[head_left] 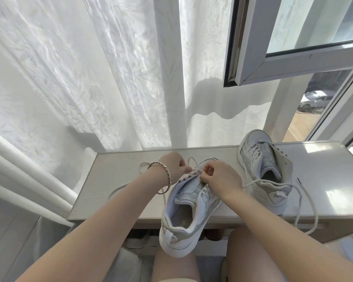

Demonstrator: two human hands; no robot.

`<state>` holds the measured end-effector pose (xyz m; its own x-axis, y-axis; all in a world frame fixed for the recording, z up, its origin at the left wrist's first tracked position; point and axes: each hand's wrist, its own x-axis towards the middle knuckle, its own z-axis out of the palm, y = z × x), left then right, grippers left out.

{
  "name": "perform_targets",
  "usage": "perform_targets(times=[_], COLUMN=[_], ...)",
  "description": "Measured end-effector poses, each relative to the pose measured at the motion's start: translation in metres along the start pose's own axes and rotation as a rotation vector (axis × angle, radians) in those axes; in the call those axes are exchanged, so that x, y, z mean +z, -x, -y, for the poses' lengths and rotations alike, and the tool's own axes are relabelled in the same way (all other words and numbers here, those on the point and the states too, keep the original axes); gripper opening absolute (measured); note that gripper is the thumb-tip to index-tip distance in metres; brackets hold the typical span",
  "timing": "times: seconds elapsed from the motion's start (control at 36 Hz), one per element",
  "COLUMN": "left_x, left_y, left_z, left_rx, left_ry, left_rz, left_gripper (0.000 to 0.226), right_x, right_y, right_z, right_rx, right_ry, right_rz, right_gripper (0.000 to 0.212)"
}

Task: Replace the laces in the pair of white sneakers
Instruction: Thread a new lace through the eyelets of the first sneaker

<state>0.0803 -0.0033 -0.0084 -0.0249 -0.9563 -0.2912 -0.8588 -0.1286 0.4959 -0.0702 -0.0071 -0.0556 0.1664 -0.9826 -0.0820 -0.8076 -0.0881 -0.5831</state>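
Both pinch lace (pixel 118 186) on near sneaker (pixel 204 198): L hand (pixel 174 166), R hand (pixel 218 176); 2nd sneaker (pixel 261 159) on shelf (pixel 120 169).

Bench (pixel 322 180): rt sneaker (pixel 261 165), lace (pixel 119 187), prob. near sneaker (pixel 204 197)

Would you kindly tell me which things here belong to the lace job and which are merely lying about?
Job: near sneaker; its lace, pinched by left hand and right hand; far sneaker; its loose lace.
Lying about: curtain; open window; car outside; bracelet.
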Motion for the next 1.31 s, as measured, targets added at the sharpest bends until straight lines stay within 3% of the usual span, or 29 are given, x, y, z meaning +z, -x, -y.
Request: perform_targets(times=[0.19, 0.31, 0.39, 0.53, 0.58, 0.67, 0.78, 0.86, 0.92, 1.0, 1.14, 1.31], left_x=[0.002, 0.001, 0.002, -0.009, -0.017, -0.018, 0.001, 0.012, 0.013, 0.009, 0.007, 0.004], left_y=[0.007, 0.016, 0.024, 0.033, 0.034, 0.030, 0.021, 0.019, 0.017, 0.008, -0.007, -0.018], left_z=[0.005, 0.002, 0.007, 0.013, 0.018, 0.033, 0.048, 0.040, 0.031, 0.023, 0.009, -0.012], left_rx=[0.095, 0.246, 0.264, 0.174, 0.101, -0.032, -0.048, 0.003, 0.025, 0.041, 0.046, -0.083], left_ry=[-0.028, -0.009, 0.363, 1.463, 1.625, 1.429, 0.491, 0.149, 0.048, 0.055, 0.055, -0.175], left_rz=[-0.081, -0.158, -0.146, -0.141, -0.179, -0.251, -0.362, -0.270, -0.193, -0.102, 0.060, 0.205], left_gripper=[0.026, 0.029, 0.027, 0.037, 0.038, 0.039, 0.040, 0.026, 0.011, 0.009, 0.025, 0.041], right_x=[0.000, 0.000, -0.001, -0.001, 0.000, 0.000, 0.001, 0.002, 0.002, 0.002, 0.002, 0.003], right_y=[0.002, 0.002, 0.002, 0.001, 0.001, 0.002, 0.001, 0.001, 0.001, 0.002, 0.001, 0.000], right_z=[0.001, 0.002, 0.001, 0.002, 0.002, 0.002, 0.002, 0.001, 0.001, -0.001, -0.003, -0.004], right_rx=[-0.013, -0.002, -0.002, -0.001, 0.000, -0.005, -0.006, -0.009, -0.014, -0.030, -0.043, -0.048], right_ry=[-0.004, -0.019, -0.032, -0.015, -0.008, 0.005, 0.014, 0.020, 0.017, 0.006, -0.005, 0.000], right_rz=[-0.015, -0.001, 0.003, 0.008, 0.010, 0.008, 0.007, 0.002, -0.003, -0.010, -0.007, -0.002], right_gripper=[0.009, 0.007, 0.006, 0.005, 0.005, 0.005, 0.005, 0.005, 0.005, 0.006, 0.008, 0.006])
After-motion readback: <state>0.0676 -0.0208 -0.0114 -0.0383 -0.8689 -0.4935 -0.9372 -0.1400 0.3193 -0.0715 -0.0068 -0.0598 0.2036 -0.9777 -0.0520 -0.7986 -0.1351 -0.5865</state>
